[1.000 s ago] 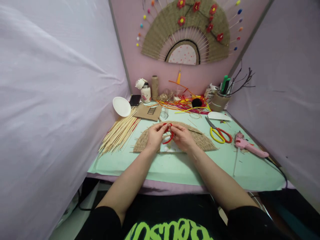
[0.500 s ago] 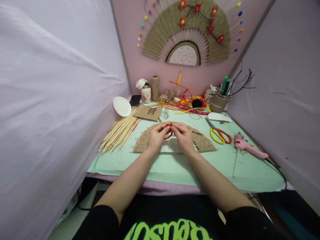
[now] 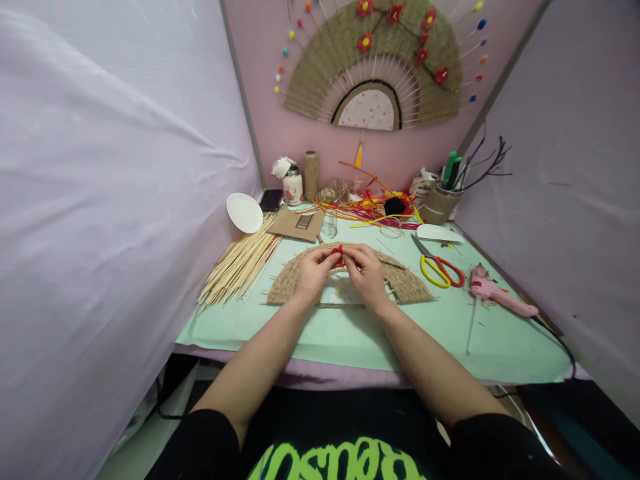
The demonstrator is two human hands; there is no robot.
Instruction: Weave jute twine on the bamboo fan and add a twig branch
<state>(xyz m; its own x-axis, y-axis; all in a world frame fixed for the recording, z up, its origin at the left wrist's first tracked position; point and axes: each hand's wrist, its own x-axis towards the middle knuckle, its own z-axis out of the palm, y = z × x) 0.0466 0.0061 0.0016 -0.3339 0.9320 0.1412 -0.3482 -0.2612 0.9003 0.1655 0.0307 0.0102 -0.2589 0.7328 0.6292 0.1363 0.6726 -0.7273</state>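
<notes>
Between my fingertips is a red pipe cleaner (image 3: 341, 261), bent into a small looped shape. My left hand (image 3: 317, 268) pinches it from the left, and my right hand (image 3: 365, 269) pinches its other side. Both hands are closed and nearly meet. Below them lies a half-round woven twine fan (image 3: 287, 283), with stick ends poking past its edge and a pale patterned panel (image 3: 339, 291) in its inner arch. The hands cover part of the fan's middle.
Thin wooden sticks (image 3: 238, 264) lie left. Scissors (image 3: 442, 270) and a pink glue gun (image 3: 503, 297) with a cord lie right. Colored pipe cleaners (image 3: 345, 212) and a twine spool (image 3: 311, 175) are at the back. A finished fan (image 3: 320, 80) hangs on the wall.
The red pipe cleaner's large loop, which hung below my fingers, is now smaller and drawn up near the fingertips. My right fingers have shifted slightly; the fan stays put.
</notes>
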